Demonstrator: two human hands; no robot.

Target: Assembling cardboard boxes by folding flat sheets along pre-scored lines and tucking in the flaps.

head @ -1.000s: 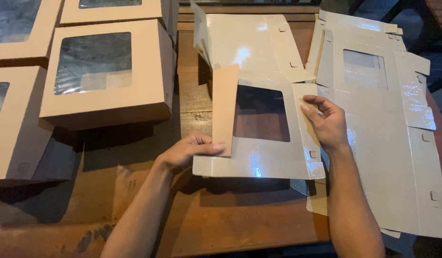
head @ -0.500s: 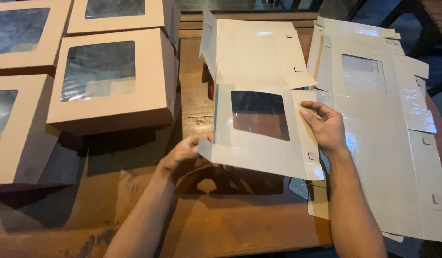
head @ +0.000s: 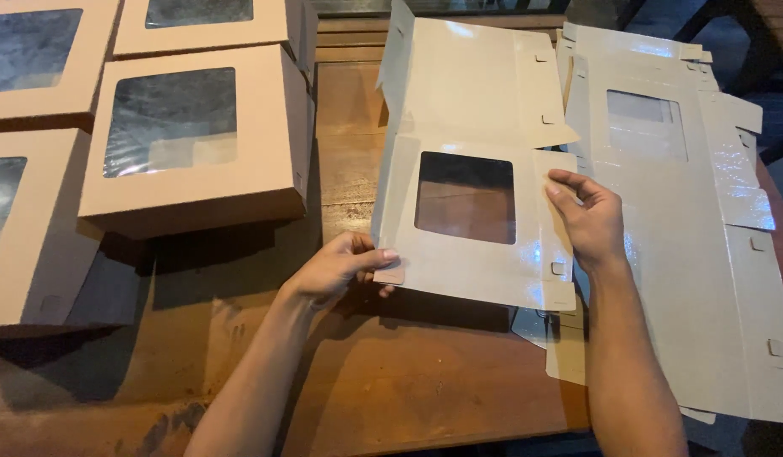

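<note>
A: Where was the piece you were working on?

B: You had the unfolded window box blank [head: 472, 178] lifted a little off the wooden tabletop [head: 408, 389], tilted so its near edge hung above its own shadow. Its clear square window sat in the lower panel, and the plain upper panel stood up behind it.

A: And your hands?

B: Your left hand [head: 340, 269] was closed on the blank's lower left corner, thumb on top and fingers curled underneath. Your right hand [head: 587, 218] pinched the right edge of the window panel, thumb and fingertips pressed on the side flap.

A: What lay around it?

B: Just to the right, partly under your right forearm, was a stack of flat box blanks [head: 687, 254], glossy side up, with a window cut in the top one. To the left, an assembled window box [head: 197, 144] stood on the tabletop, near the blank but not touching it. More assembled boxes [head: 36, 59] sat beside and behind that one, along the left edge.
</note>
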